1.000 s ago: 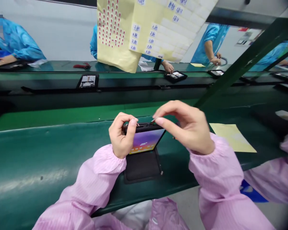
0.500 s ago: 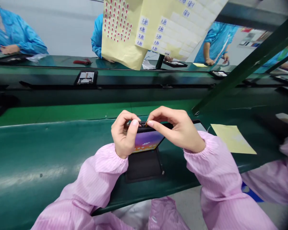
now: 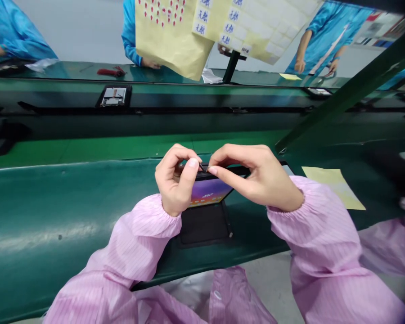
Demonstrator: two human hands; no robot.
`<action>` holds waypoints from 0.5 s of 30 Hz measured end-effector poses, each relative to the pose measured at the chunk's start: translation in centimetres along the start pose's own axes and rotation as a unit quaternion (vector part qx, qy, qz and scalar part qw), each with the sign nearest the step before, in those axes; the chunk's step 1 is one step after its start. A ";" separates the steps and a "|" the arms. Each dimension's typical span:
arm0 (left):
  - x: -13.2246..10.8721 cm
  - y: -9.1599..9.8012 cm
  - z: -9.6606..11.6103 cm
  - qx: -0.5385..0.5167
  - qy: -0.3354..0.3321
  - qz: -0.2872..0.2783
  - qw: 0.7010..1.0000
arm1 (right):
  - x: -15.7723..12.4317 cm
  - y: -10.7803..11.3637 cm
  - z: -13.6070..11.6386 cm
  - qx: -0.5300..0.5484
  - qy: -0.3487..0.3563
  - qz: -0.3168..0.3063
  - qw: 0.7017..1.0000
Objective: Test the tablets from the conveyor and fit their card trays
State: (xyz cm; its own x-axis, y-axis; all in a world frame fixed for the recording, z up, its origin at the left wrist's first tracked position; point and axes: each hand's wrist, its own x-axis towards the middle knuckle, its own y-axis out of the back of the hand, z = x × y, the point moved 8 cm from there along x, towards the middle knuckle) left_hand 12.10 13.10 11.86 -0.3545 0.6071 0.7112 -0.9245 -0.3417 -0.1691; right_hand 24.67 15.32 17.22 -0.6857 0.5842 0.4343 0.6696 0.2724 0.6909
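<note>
A smartphone (image 3: 207, 191) with a bright purple and orange screen leans on a black flat holder (image 3: 205, 223) on the green belt. My left hand (image 3: 175, 180) and my right hand (image 3: 253, 175) meet over its dark top edge. Their thumbs and fingertips pinch at that edge, almost touching each other. A tiny thin piece may sit between them, too small to tell. My hands hide most of the phone's upper part.
Black trays like the one (image 3: 114, 96) sit on a farther belt, with blue-sleeved co-workers (image 3: 135, 36) beyond. A yellow sheet (image 3: 334, 186) lies to my right, under a green diagonal bar (image 3: 344, 94). A pink sleeve (image 3: 391, 247) enters at the right edge.
My right hand has moved left, bringing my fingertips closer together at the phone's top edge. The whole scene has shifted slightly upward in view.
</note>
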 end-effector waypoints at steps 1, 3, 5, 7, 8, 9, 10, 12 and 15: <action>0.1 0.0 0.0 -0.006 -0.001 0.002 1.000 | 0.0 -0.1 0.1 0.004 -0.004 -0.002 1.000; 0.2 0.0 -0.2 -0.012 0.005 0.003 1.000 | 0.0 -0.2 0.4 0.015 -0.011 -0.002 1.000; 0.3 0.0 -0.5 -0.007 0.015 -0.002 1.000 | 0.1 -0.2 0.7 0.022 -0.014 0.004 1.000; 0.5 0.0 -0.7 -0.008 0.023 -0.008 1.000 | 0.3 -0.2 0.8 0.022 -0.014 0.007 1.000; 0.6 0.0 -0.7 -0.015 0.024 -0.008 1.000 | 0.5 -0.1 0.8 0.019 -0.012 0.005 1.000; 0.7 -0.1 -0.7 -0.025 0.025 -0.010 0.999 | 0.6 -0.1 0.8 0.017 -0.009 0.001 1.000; 0.8 -0.1 -0.9 -0.037 0.029 -0.012 0.999 | 0.7 0.0 0.8 0.015 -0.006 -0.003 1.000; 1.1 -0.3 -1.4 -0.070 0.050 -0.023 0.996 | 0.8 0.5 0.8 0.003 0.002 0.009 1.000; 1.2 -1.0 -4.1 -0.147 0.163 -0.062 0.974 | -0.5 2.2 1.1 -0.070 0.037 0.139 0.987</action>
State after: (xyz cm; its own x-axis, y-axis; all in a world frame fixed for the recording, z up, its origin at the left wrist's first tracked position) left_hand 11.98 17.15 10.10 -0.2187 0.8421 0.4930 -0.9462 -0.0596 -0.3180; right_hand 26.80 16.50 17.88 -0.5026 0.5628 0.6563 0.7932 -0.0018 0.6090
